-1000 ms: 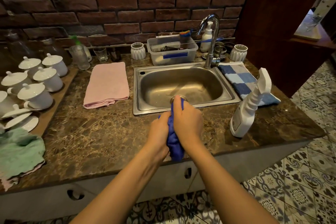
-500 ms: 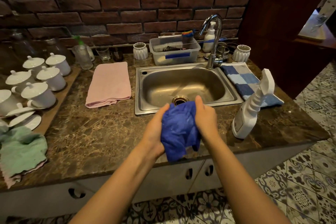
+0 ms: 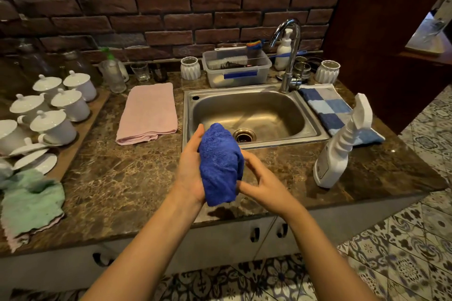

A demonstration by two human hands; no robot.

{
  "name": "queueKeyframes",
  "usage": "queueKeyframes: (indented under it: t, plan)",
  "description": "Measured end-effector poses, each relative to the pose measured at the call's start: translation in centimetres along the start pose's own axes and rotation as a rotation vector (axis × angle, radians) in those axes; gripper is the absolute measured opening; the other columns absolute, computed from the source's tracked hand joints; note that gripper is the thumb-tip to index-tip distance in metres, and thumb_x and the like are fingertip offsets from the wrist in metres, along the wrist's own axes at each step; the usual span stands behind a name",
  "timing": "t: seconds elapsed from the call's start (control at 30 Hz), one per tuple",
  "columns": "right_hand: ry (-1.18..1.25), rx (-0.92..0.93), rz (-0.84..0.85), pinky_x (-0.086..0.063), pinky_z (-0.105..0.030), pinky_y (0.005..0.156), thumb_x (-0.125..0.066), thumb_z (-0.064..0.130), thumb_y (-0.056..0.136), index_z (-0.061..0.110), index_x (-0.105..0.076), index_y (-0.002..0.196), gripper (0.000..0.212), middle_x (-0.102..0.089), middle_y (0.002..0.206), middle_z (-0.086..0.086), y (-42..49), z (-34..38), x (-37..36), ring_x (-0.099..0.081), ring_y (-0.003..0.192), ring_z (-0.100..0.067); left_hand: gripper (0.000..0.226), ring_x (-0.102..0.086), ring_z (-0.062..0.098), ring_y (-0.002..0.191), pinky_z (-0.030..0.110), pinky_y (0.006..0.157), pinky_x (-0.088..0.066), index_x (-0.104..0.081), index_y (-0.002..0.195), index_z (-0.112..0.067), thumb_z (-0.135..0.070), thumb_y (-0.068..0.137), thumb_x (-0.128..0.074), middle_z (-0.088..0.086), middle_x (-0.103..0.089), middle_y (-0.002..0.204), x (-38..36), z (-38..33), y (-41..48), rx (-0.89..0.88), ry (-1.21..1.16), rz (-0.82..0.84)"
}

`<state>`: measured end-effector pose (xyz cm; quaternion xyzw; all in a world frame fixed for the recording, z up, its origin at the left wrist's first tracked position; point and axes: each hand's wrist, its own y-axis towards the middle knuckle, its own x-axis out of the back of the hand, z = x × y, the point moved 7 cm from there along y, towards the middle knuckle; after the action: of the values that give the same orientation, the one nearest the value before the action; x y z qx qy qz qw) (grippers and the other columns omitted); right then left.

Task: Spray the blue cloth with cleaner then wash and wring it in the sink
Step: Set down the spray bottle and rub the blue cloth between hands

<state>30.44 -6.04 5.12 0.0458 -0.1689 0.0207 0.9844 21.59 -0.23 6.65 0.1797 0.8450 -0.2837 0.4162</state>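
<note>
The blue cloth (image 3: 220, 165) is bunched into a loose upright bundle above the counter's front edge, just in front of the steel sink (image 3: 315, 127). My left hand (image 3: 189, 166) cups its left side with the palm against it. My right hand (image 3: 260, 182) touches its lower right side, fingers partly spread and blurred. The white spray bottle of cleaner (image 3: 338, 149) stands upright on the counter to the right, apart from both hands. The sink basin looks dry, and no water runs from the tap (image 3: 289, 56).
A pink towel (image 3: 149, 112) lies left of the sink and a blue checked mat (image 3: 335, 110) to its right. White lidded cups (image 3: 52, 110) and a green cloth (image 3: 29, 200) crowd the left. A plastic tub (image 3: 236, 71) sits behind the sink.
The cloth was twisted tight between both fists; it has since loosened into a bundle. My right hand has slid down from its top to its lower right side.
</note>
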Motion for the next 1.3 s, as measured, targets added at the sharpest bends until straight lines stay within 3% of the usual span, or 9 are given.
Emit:
queueKeyframes:
  t: [0.17, 0.23, 0.33, 0.47, 0.63, 0.77, 0.9, 1.0, 1.3]
  plan:
    - [0.322, -0.191, -0.184, -0.053, -0.019, 0.077, -0.044, -0.001, 0.092, 0.023, -0.053, 0.107, 0.030, -0.062, 0.108, 0.004, 0.0, -1.4, 0.5, -0.060, 0.101, -0.009, 0.013, -0.066, 0.017, 0.071, 0.025, 0.065, -0.055, -0.066, 0.088, -0.009, -0.021, 0.086, -0.061, 0.009, -0.067, 0.084, 2.1, -2.3, -0.2, -0.130, 0.359, -0.186]
    - [0.383, -0.172, -0.260, -0.051, -0.018, 0.083, -0.040, -0.001, 0.094, 0.025, -0.056, 0.106, 0.033, -0.064, 0.108, 0.005, 0.0, -1.4, 1.5, -0.061, 0.101, -0.005, 0.045, -0.058, 0.017, 0.097, 0.026, 0.083, -0.048, -0.049, 0.125, -0.020, -0.011, 0.083, -0.065, 0.004, -0.055, 0.114, 3.2, -4.5, -0.4, -0.270, 0.904, -0.269]
    - [0.453, -0.170, -0.221, -0.053, -0.018, 0.074, -0.038, 0.001, 0.094, 0.023, -0.061, 0.101, 0.032, -0.069, 0.093, 0.008, 0.1, -0.6, 1.7, -0.065, 0.086, -0.003, 0.051, -0.045, 0.008, 0.115, 0.013, 0.098, -0.028, -0.043, 0.137, -0.028, -0.013, 0.090, -0.056, -0.001, -0.045, 0.127, 2.8, -3.8, -0.4, -0.321, 1.441, -0.037]
    - [0.449, -0.212, -0.251, -0.049, -0.009, 0.063, -0.036, -0.002, 0.092, 0.021, -0.062, 0.086, 0.035, -0.067, 0.082, 0.008, 0.6, 0.4, 2.4, -0.062, 0.078, -0.005, 0.028, -0.049, -0.016, 0.098, -0.001, 0.088, -0.031, -0.063, 0.114, -0.009, -0.017, 0.097, -0.042, 0.000, -0.054, 0.122, 3.0, -0.5, -0.7, -0.143, 1.586, 0.295]
    - [0.201, -0.273, -0.254, -0.043, -0.031, 0.079, -0.039, 0.007, 0.092, 0.018, -0.063, 0.086, 0.027, -0.064, 0.090, -0.003, 0.8, 0.5, 4.3, -0.056, 0.088, -0.017, 0.032, -0.057, 0.002, 0.103, 0.017, 0.094, -0.042, -0.062, 0.113, -0.023, -0.037, 0.085, -0.054, -0.004, -0.063, 0.117, 3.0, -0.9, -0.9, -0.187, 1.484, 0.332]
    - [-0.181, -0.185, -0.282, -0.042, -0.019, 0.080, -0.047, 0.011, 0.091, 0.020, -0.063, 0.106, 0.023, -0.063, 0.103, 0.003, 0.3, 0.4, 6.0, -0.056, 0.097, -0.011, 0.021, -0.062, 0.018, 0.084, 0.031, 0.076, -0.049, -0.068, 0.099, -0.017, -0.031, 0.091, -0.054, 0.008, -0.070, 0.095, 4.3, -1.9, -0.6, -0.156, 1.136, 0.083]
    - [-0.190, -0.135, -0.302, -0.044, -0.026, 0.069, -0.055, 0.024, 0.087, 0.019, -0.063, 0.081, 0.011, -0.064, 0.079, 0.001, -0.8, 1.9, 4.8, -0.057, 0.076, -0.010, 0.040, -0.059, 0.015, 0.049, 0.027, 0.048, -0.045, -0.067, 0.078, -0.014, -0.047, 0.090, -0.048, 0.005, -0.066, 0.062, 4.9, -1.6, -0.8, -0.107, 0.981, -0.191]
    - [-0.318, -0.082, -0.280, -0.037, -0.036, 0.059, -0.055, 0.050, 0.078, 0.013, -0.050, 0.064, 0.040, -0.053, 0.060, -0.004, -1.0, 3.8, 0.7, -0.047, 0.059, -0.017, 0.045, -0.058, 0.020, 0.052, 0.027, 0.048, -0.042, -0.066, 0.070, -0.014, -0.049, 0.091, -0.046, 0.005, -0.066, 0.059, 3.9, 0.2, -1.0, -0.093, 0.869, -0.280]
    - [-0.219, -0.245, -0.672, -0.033, -0.034, 0.055, -0.039, 0.037, 0.095, 0.014, -0.042, 0.054, 0.047, -0.046, 0.052, -0.004, -0.1, 2.0, 0.6, -0.045, 0.052, -0.021, 0.037, -0.050, 0.013, 0.042, 0.018, 0.036, -0.034, -0.057, 0.057, -0.013, -0.023, 0.091, -0.045, -0.001, -0.055, 0.045, 2.1, 2.7, -2.0, -0.120, 0.751, -0.338]
